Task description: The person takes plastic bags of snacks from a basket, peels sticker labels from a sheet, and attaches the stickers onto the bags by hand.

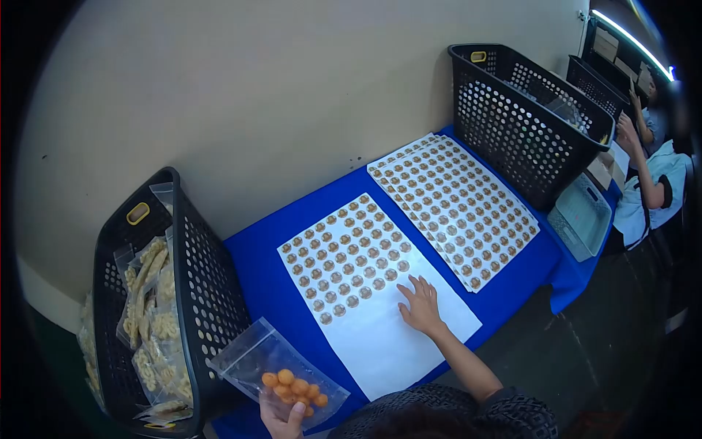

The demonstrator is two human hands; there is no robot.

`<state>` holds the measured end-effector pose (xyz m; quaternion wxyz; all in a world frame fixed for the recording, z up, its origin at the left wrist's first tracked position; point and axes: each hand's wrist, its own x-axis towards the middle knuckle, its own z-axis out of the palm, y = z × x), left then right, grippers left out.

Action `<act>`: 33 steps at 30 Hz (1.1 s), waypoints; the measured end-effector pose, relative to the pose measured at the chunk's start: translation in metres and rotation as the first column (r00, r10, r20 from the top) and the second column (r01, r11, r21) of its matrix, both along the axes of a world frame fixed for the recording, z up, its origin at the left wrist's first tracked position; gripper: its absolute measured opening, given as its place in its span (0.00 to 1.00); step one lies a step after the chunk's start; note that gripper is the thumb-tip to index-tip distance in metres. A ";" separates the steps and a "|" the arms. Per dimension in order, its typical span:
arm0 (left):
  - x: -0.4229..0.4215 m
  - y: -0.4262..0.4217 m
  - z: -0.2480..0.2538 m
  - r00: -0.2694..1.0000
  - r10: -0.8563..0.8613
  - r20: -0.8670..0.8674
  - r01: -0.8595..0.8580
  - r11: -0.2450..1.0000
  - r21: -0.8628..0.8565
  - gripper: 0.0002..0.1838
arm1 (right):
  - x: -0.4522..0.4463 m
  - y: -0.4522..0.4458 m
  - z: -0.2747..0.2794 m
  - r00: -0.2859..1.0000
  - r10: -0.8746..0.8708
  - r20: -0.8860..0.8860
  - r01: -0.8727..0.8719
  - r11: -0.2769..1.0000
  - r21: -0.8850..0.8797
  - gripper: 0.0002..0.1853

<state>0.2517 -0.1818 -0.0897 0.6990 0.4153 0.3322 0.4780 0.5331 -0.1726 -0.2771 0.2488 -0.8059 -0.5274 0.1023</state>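
Note:
My left hand (280, 421) grips the lower edge of a clear zip bag (252, 347), the thumb pressed on its front. Several round orange balls (292, 388) lie together at the bottom of the bag. Over a white sticker sheet (387, 344), my right hand (420, 307) has its fingers spread and slightly bent, close to the end of the last sticker row. Whether the fingertips touch the sheet, I cannot tell. Rows of round brown stickers (336, 278) cover the sheet's far part; its near part is bare white.
A black basket (208, 307) with bagged pale snacks (150, 322) stands at the left. Stacked full sticker sheets (453, 208) lie on the blue tablecloth (274, 241). Another black basket (526, 124) and a grey-green crate (581, 216) are at the right, near a co-worker (662, 175).

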 end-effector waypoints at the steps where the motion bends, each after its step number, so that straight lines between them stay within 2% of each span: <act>1: 0.001 0.000 0.000 1.000 0.025 -0.010 -0.025 1.000 0.002 0.29 | 0.001 0.003 -0.005 1.000 0.008 -0.008 -0.008 1.000 0.003 0.22; 3: 0.000 0.000 -0.002 0.996 0.063 -0.065 -0.064 0.998 -0.022 0.29 | -0.003 0.010 -0.014 0.996 0.056 0.068 -0.055 0.998 -0.023 0.23; 9: 0.020 0.014 0.003 0.986 0.115 -0.122 -0.119 0.993 -0.025 0.29 | -0.004 0.025 -0.020 0.998 0.058 0.030 -0.058 0.998 0.001 0.26; 12: 0.030 0.019 0.004 0.990 0.110 -0.088 -0.114 0.993 -0.038 0.29 | 0.002 0.030 -0.018 0.993 0.108 0.054 -0.107 0.994 -0.018 0.29; 16: 0.041 0.022 -0.001 1.000 0.026 0.004 -0.026 0.998 -0.064 0.29 | 0.011 0.034 -0.020 0.983 0.177 0.036 -0.178 0.984 0.000 0.29; 18: 0.041 0.022 -0.004 0.998 -0.013 0.067 0.018 0.998 -0.067 0.30 | 0.016 0.036 -0.016 0.974 0.208 -0.093 -0.205 0.978 0.040 0.29; 19: 0.041 0.021 -0.006 0.998 -0.007 0.068 0.012 0.998 -0.066 0.30 | 0.018 0.037 -0.017 0.973 0.213 -0.092 -0.210 0.977 0.041 0.29; 21: 0.042 0.020 -0.006 0.997 0.012 0.080 -0.005 0.996 -0.086 0.31 | 0.021 0.042 -0.017 0.954 0.166 -0.249 -0.098 0.960 0.264 0.26; 22: 0.044 0.018 -0.004 0.996 0.026 0.080 -0.019 0.996 -0.085 0.31 | 0.021 0.044 -0.014 0.952 0.179 -0.249 -0.111 0.958 0.265 0.26; 24: 0.045 0.014 0.000 0.996 0.074 0.053 -0.070 0.995 -0.075 0.25 | 0.021 0.045 -0.001 0.872 0.082 -0.482 0.164 0.880 0.447 0.20; 25: 0.041 0.013 -0.005 0.994 0.094 0.053 -0.089 0.993 -0.076 0.25 | 0.020 0.045 0.009 0.871 0.098 -0.482 0.147 0.883 0.446 0.20; 27: 0.032 0.014 -0.023 0.993 0.073 -0.095 -0.076 0.997 -0.033 0.28 | 0.013 0.042 0.032 0.741 0.092 -0.665 0.333 0.809 0.484 0.13; 28: 0.032 0.012 -0.020 0.994 0.060 -0.089 -0.066 0.996 -0.067 0.27 | 0.011 0.037 0.041 0.810 0.086 -0.581 0.277 0.816 0.508 0.09; 29: 0.031 0.010 -0.019 0.992 0.089 -0.092 -0.095 0.993 -0.065 0.27 | 0.008 0.031 0.046 0.837 0.146 -0.527 0.205 0.810 0.550 0.09; 31: 0.029 0.008 -0.018 0.999 -0.039 0.020 0.041 0.992 -0.118 0.28 | -0.016 0.017 0.089 0.620 0.297 -0.726 0.328 0.743 0.584 0.10; 33: 0.025 0.006 -0.018 0.998 -0.057 0.004 0.058 0.993 -0.107 0.27 | -0.045 -0.002 0.135 0.526 0.409 -0.745 0.328 0.711 0.622 0.13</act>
